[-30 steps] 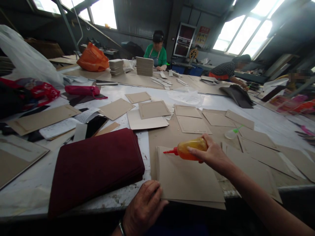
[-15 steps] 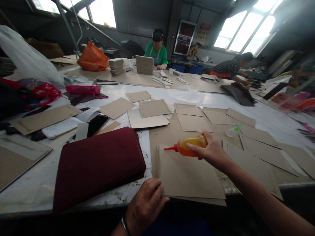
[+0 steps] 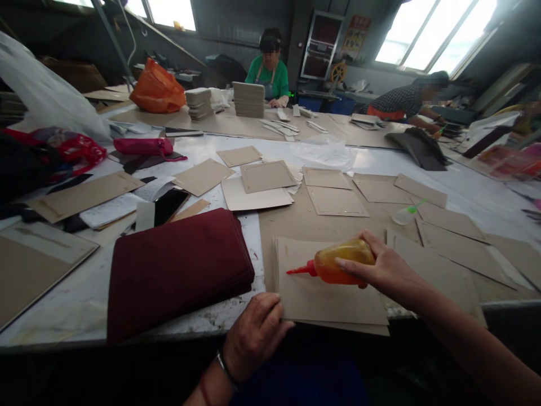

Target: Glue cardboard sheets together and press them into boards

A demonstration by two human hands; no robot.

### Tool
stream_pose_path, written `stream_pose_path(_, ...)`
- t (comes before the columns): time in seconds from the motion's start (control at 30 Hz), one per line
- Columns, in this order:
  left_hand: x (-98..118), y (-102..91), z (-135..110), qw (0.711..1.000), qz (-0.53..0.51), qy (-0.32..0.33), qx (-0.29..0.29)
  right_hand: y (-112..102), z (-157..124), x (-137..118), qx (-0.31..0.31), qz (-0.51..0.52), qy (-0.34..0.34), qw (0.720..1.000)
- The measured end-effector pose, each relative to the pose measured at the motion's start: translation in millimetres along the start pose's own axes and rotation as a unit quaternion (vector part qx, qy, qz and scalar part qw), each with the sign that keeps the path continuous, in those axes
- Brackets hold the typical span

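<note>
My right hand [image 3: 382,268] is wrapped round an orange glue bottle [image 3: 338,264] whose red nozzle points left, held just above a small stack of brown cardboard sheets [image 3: 325,301] at the table's near edge. My left hand [image 3: 256,332] rests on the stack's near left corner, fingers curled and pressing on the sheets. A thick stack of dark red fabric pieces [image 3: 177,268] lies directly left of the cardboard.
Several cardboard panels [image 3: 336,200] lie spread over the white table [image 3: 380,163]. A small green-capped bottle [image 3: 403,214] lies right of centre. Bags, papers and a black phone clutter the left. Across the table, a person in green [image 3: 268,70] and another person [image 3: 401,104] work.
My right hand has moved the glue bottle slightly right and closer to me over the cardboard stack. The view has tilted a little; my left hand stays on the stack's corner.
</note>
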State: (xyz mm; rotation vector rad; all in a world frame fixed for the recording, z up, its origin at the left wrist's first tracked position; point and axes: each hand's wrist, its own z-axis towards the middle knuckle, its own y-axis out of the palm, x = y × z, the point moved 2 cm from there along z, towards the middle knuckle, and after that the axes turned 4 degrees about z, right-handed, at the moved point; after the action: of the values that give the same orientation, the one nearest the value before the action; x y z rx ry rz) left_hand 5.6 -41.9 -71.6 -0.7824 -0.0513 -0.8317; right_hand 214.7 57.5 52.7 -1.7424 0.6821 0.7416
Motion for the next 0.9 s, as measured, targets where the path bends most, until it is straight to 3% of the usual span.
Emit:
stream_pose_path(0.33,0.0,0.8,1.1,1.000,0.000,0.001,-0.008,-0.3,-28.0,5.8,-0.055,-0.009,0.019,0.998)
stream_pose_path(0.7,0.6,-0.9,1.2,1.000,0.007,0.007,-0.004,3.1,-40.6,7.3,-0.057,-0.050,-0.015,0.997)
stream_pose_path(0.9,-0.1,-0.5,0.5,1.000,0.000,0.011,-0.007,3.4,-51.9,5.8,-0.025,-0.076,-0.014,0.997)
